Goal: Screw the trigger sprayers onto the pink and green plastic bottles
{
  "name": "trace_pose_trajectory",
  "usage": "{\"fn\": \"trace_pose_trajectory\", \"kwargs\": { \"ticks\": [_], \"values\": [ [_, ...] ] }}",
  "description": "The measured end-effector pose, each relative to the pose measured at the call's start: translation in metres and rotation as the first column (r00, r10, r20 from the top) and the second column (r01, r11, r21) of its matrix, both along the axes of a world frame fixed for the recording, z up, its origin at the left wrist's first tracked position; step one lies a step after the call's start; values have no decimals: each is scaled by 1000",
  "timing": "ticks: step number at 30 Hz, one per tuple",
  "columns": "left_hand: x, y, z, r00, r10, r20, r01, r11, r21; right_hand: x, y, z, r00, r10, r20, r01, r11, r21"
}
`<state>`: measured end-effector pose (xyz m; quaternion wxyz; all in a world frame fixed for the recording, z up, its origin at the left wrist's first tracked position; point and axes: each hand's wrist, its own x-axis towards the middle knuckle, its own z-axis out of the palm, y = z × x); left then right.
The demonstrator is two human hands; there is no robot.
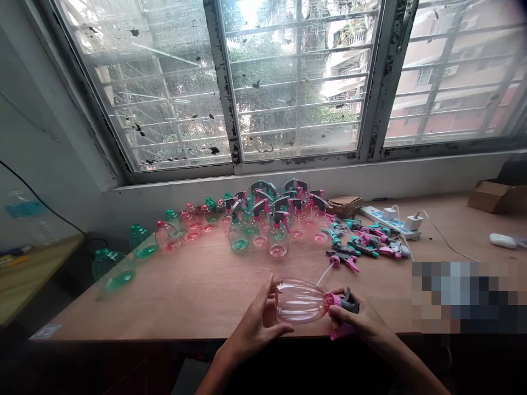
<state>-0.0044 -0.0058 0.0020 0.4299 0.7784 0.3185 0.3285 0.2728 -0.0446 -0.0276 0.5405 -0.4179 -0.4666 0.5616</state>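
A clear pink spray bottle lies sideways between my hands above the table's front edge, its base to the left. My left hand is wrapped round the base end, thumb below and fingers behind. At the neck, my right hand grips the pink and dark grey spray head, whose pink trigger points down. The spray head sits against the bottle's mouth; whether it is screwed tight I cannot tell. Just beyond the bottle lies a loose pink and grey spray head with a white tube.
Several bottles with spray heads stand near the window. Open green and pink bottles form a row to their left. A pile of loose spray heads lies right of centre, by a power strip. A cardboard box stands far right.
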Motion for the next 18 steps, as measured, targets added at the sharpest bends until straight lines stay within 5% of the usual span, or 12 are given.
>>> {"fn": "trace_pose_trajectory", "kwargs": {
  "ticks": [4, 10, 18],
  "values": [
    [-1, 1, -1, 999, 33, -35, -30, 996, 88, -1, 0, -1, 999, -7, -40, 6, 1000, -14],
    [-1, -1, 2, 999, -33, 28, 34, 997, -65, -1, 1, -3, 997, 3, -71, -4, 1000, -11],
    [-1, 0, 0, 999, 38, -23, -37, 999, 25, -2, 0, 1, 995, -12, -99, 11, 1000, -9]
  ]
}}
